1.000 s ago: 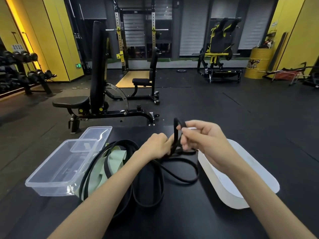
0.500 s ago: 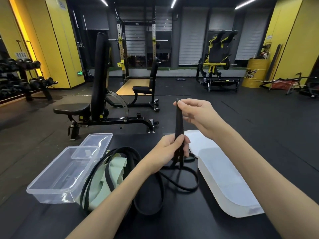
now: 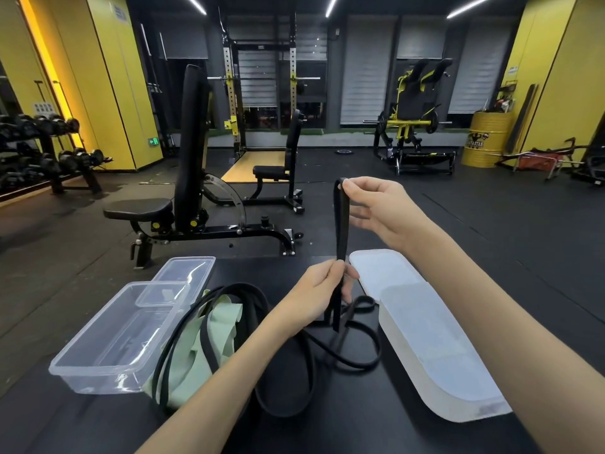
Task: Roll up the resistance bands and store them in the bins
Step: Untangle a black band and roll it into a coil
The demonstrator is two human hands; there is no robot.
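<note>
Comparing with one second earlier, the hands have separated vertically. The left hand (image 3: 319,296) grips the flat black band (image 3: 340,224) low; the right hand (image 3: 376,208) pinches its folded top. The band runs taut, its matte tail looped on the table (image 3: 360,424) between clear bin (image 3: 82,378) and white bin (image 3: 442,371).

yellow drum (image 3: 486,139): logo lettering partly legible, ends "STAR" | green sign (image 3: 153,141) on yellow wall: arrow pictogram, wording unreadable | wall notice (image 3: 511,72): too small to read
</note>
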